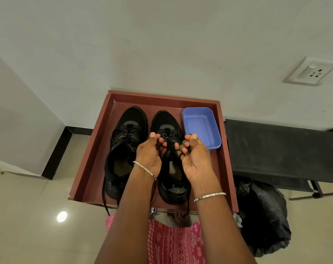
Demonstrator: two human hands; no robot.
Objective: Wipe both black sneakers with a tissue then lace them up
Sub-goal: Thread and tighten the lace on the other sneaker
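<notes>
Left hand (149, 151), right hand (195, 157): fingers curled, each pinching the lace (169, 149) | right sneaker (168, 121): mid tray (162, 96), under hands | left sneaker (129, 122): tray's left side | blue tub (202, 109): tray's far right corner

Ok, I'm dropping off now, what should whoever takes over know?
Left hand and right hand each pinch the lace of the right sneaker, just above it.
Both sneakers sit side by side in the red-brown tray, with the blue tub in its far right corner.
Done: the left sneaker looks threaded, but its loose lace hangs untied over the tray's front edge. No tissue is in view, so wiping cannot be confirmed.
Left: finish lacing and tie the right sneaker, then tie the left.
</notes>
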